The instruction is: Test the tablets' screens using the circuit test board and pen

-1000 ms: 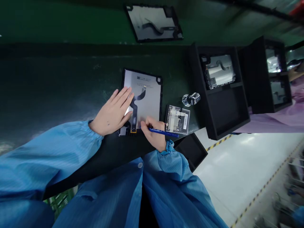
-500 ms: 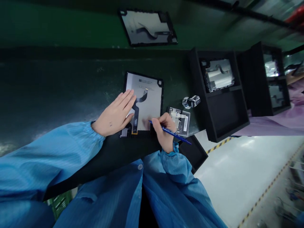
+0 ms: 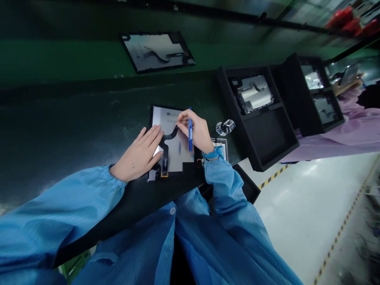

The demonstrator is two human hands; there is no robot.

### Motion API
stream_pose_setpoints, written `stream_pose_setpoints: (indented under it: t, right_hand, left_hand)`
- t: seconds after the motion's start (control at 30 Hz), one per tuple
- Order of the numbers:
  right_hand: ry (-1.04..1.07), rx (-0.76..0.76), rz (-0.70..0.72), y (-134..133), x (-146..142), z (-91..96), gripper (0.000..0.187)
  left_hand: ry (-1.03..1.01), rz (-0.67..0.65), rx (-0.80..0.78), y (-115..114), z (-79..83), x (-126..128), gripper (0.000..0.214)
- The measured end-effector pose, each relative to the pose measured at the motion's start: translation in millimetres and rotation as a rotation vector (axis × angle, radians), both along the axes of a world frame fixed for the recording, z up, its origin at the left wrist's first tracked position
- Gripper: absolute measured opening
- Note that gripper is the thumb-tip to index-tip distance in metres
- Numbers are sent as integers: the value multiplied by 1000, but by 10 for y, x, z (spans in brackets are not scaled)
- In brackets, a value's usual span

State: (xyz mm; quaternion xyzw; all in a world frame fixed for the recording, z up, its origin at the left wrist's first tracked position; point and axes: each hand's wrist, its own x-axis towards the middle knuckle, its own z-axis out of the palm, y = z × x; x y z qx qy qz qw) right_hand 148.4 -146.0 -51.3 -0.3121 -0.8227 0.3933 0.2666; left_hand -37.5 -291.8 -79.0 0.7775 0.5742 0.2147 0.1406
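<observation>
A flat display panel (image 3: 175, 158) with a silvery-grey back and black edges lies on the dark bench. Across it runs a black flex cable (image 3: 165, 152), curved at its upper part. My left hand (image 3: 138, 156) rests flat on the panel's left side, fingers stretched out, covering part of the cable. At the upper end of the cable, the thumb and fingertips of my right hand (image 3: 198, 130) are pinched together, hiding the tip. That same hand also carries a blue pen (image 3: 190, 136), tucked between the fingers and pointing up and down in the picture.
A small circuit board (image 3: 222, 144) sits partly behind my right wrist, near a shiny metal object (image 3: 225, 127). Another panel (image 3: 158, 51) lies at the back. Black divided trays (image 3: 261, 156) hold more panels on the right. Beyond them is a co-worker's pink sleeve (image 3: 335, 136).
My right hand has moved up from the panel's lower right to the cable's upper end, and the pen has swung upright. My left hand stays flat on the panel. The view has turned.
</observation>
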Motion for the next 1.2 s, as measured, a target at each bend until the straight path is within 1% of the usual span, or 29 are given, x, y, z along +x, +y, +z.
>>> stream_pose_setpoints:
  t: [0.07, 0.13, 0.2, 0.27, 0.33, 0.4, 0.47, 0.53, 0.6, 0.63, 0.7, 0.73, 0.8, 0.87, 0.93, 1.03, 1.1, 1.2]
  right_hand:
    - [51, 7, -12, -66, 70, 100, 6]
    - [107, -14, -15, -157, 179, 227, 7]
    - [156, -54, -12, -251, 288, 344, 16]
    - [182, -107, -1, -333, 382, 432, 24]
    - [205, -184, 9, -392, 464, 492, 30]
    - [213, -290, 25, -420, 546, 531, 34]
    - [206, -411, 81, -418, 628, 550, 38]
    - [191, -528, 166, -394, 706, 543, 39]
    - [202, -600, 223, -367, 768, 511, 39]
    - [221, -606, 223, -357, 794, 486, 39]
    - [258, -559, 167, -350, 837, 412, 37]
    - [269, -504, 113, -352, 858, 362, 34]
    - [248, -346, -47, -364, 899, 233, 26]
    - [213, -198, -204, -379, 939, 67, 18]
    - [209, -129, -304, -393, 968, -109, 14]
    - [260, -134, -364, -407, 986, -312, 14]
    - [280, -151, -379, -412, 988, -372, 15]
    - [284, -164, -376, -416, 991, -379, 16]
  left_hand:
    - [-98, 66, -23, 86, 173, -5, 57]
    - [-270, 116, -88, 228, 374, 28, 53]
    - [-507, 91, -267, 394, 548, 109, 47]
    - [-769, 12, -530, 540, 658, 221, 40]
    - [-977, -50, -749, 632, 700, 335, 31]
    - [-1077, -84, -890, 667, 697, 420, 23]
    - [-1082, -100, -978, 661, 682, 471, 21]
    - [-1053, -96, -1026, 638, 672, 505, 22]
    - [-1047, -41, -1023, 619, 673, 538, 22]
    - [-1054, 4, -1009, 613, 674, 557, 22]
    - [-1067, 97, -972, 611, 671, 598, 21]
    - [-1067, 135, -951, 613, 663, 618, 21]
    - [-1021, 178, -903, 616, 628, 660, 21]
    - [-888, 200, -797, 611, 564, 704, 21]
    - [-686, 209, -606, 592, 479, 757, 20]
    - [-418, 164, -317, 546, 347, 849, 17]
    - [-311, 118, -220, 518, 282, 906, 18]
    - [-200, 73, -148, 494, 236, 959, 19]
